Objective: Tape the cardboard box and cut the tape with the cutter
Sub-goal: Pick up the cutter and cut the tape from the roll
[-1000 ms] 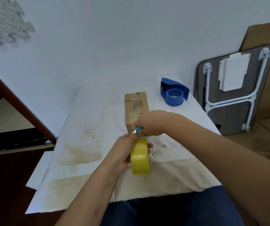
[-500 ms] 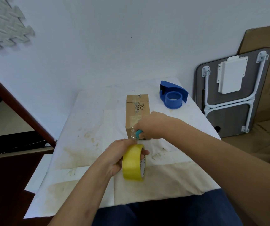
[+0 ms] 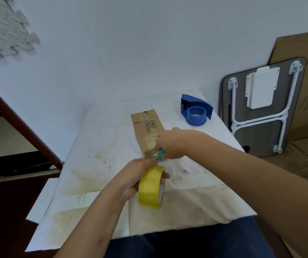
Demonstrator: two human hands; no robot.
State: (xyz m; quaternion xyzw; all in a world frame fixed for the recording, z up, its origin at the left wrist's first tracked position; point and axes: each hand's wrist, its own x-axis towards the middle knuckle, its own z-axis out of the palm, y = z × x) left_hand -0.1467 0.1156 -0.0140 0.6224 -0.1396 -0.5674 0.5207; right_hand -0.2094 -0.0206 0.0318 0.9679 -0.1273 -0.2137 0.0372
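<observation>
A long brown cardboard box (image 3: pixel 146 127) lies on the white table cover, its near end toward me. My left hand (image 3: pixel 138 175) grips a yellow roll of tape (image 3: pixel 150 187) just below that near end. A short clear strip of tape runs from the roll up to the box's near end. My right hand (image 3: pixel 173 143) is closed on a small teal-handled cutter (image 3: pixel 161 152), held against the tape at the box's near end. The cutter's blade is hidden by my fingers.
A blue tape dispenser (image 3: pixel 196 112) stands at the back right of the stained table cover (image 3: pixel 97 164). A folded grey table (image 3: pixel 261 108) and flat cardboard (image 3: pixel 307 75) lean on the wall to the right. Dark wooden furniture (image 3: pixel 10 192) stands left.
My left hand has drawn the yellow roll down and slightly left, away from the box end, and tilted it. My right hand with the cutter has stayed at the box's near end.
</observation>
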